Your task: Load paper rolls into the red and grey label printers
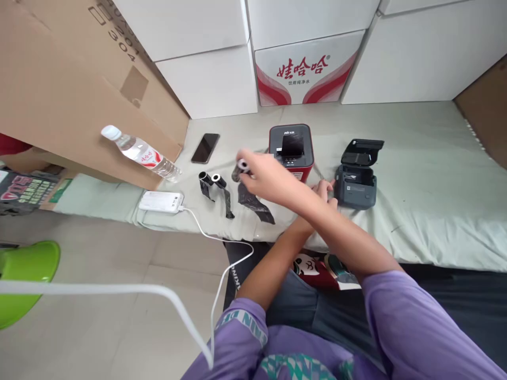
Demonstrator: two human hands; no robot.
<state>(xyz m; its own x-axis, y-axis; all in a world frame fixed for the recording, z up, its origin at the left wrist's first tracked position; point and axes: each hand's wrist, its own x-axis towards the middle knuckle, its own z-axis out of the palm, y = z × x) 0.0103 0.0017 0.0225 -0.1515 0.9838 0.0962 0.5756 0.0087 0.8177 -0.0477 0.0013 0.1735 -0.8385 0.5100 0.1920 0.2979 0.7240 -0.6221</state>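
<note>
Arms crossed over each other. Right hand (pixel 263 177) reaches across to the left side and pinches a small black roll (pixel 241 168) with a white core end, fingers closed on it, held just above the pale cloth (pixel 415 174). A black ribbon strip (pixel 255 203) trails down from the roll and lies on the cloth below the hand.

Left hand (pixel 324 190) sits under the right forearm, between the red printer (pixel 291 148) and the grey printer (pixel 356 182). Mostly hidden by the arm; fingers look spread on the cloth, but can't tell for sure if it grips anything.

Red printer upright, just behind the right hand. Grey printer to the right of it, lid flipped open.

Left of the held roll: two more small rolls (pixel 212 179) side by side on the cloth, joined by a black ribbon hanging toward the edge. Further left, a white power bank (pixel 161 202) with a white cable (pixel 222 264) running off the edge. Black phone (pixel 205 148) lies flat behind the rolls. Water bottle (pixel 140 153) leans tilted against a brown cardboard box (pixel 59 89). White cartons (pixel 309 68) stacked along the back, one with red print.
</note>
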